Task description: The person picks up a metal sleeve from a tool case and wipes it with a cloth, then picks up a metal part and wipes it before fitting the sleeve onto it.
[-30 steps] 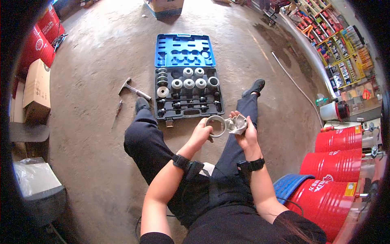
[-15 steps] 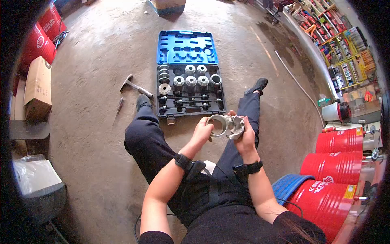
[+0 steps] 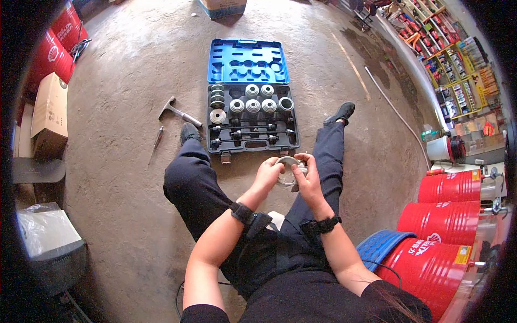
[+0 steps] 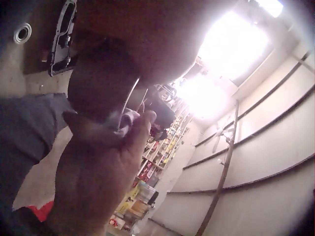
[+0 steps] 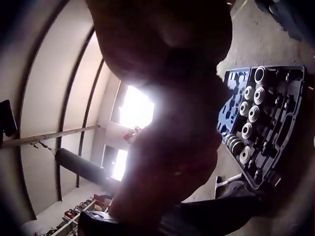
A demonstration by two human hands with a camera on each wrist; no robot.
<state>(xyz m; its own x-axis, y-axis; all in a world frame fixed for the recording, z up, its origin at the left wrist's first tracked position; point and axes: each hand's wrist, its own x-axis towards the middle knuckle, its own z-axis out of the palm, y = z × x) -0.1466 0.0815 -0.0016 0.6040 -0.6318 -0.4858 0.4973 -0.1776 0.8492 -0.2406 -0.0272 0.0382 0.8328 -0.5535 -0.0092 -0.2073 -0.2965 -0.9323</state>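
In the head view, my left hand grips a grey metal ring by its left side, between the person's legs. Fingers of my right hand curl round a crumpled pale rag and pinch it against the ring's right side. Only a thin edge of the ring shows in the left wrist view, with the rag beside it; the right wrist view has the hands too dark to make out the ring. Ahead lies an opened tool case holding several silver sleeves, discs and threaded rods.
A hammer and a slim pointed tool lie on the floor left of the case. Red drums line the right side. Cardboard boxes stand at the left, and a hose runs along the floor at the right.
My right hand has moved left with the rag, from beside the ring to over its right side. My left hand keeps its grip on the ring in nearly the same place.
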